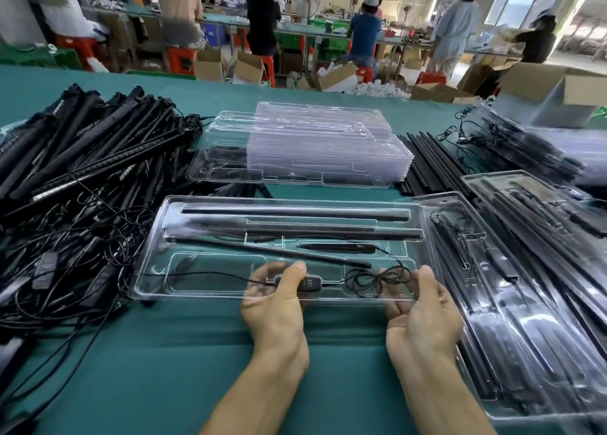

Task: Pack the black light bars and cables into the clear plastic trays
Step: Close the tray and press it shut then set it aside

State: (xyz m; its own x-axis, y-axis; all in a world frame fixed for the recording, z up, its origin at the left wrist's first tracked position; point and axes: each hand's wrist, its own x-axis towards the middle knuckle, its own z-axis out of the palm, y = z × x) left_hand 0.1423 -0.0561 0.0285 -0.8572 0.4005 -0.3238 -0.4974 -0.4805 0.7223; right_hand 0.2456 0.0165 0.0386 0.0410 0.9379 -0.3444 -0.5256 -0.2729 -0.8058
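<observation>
Mid-task. Open clear tray (pixel 170 204) sits centre-near on the counter (pixel 164 352), with black light bars (pixel 295 213) already in its far slots. One bar (pixel 269 250) lies askew. Left hand (pixel 276 306) pinches the cable's controller (pixel 303 283) over the near compartment. Right hand (pixel 423 319) is palm-up by the coiled cable (pixel 377 278); can't tell its grip. Packed trays (pixel 525 270) right, empty stack (pixel 312 145) far, big unpacked pile (pixel 82 145) left, so plenty remains. No readable writing; the controller's mark is illegible.

A green cloth (pixel 184 352) is spread out near. Far off, people (pixel 262 17) work with their backs turned, and red stools (pixel 180 60) stand by them. Open cardboard boxes (pixel 335 76) sit on the floor, and a big box (pixel 551 89) is far right.
</observation>
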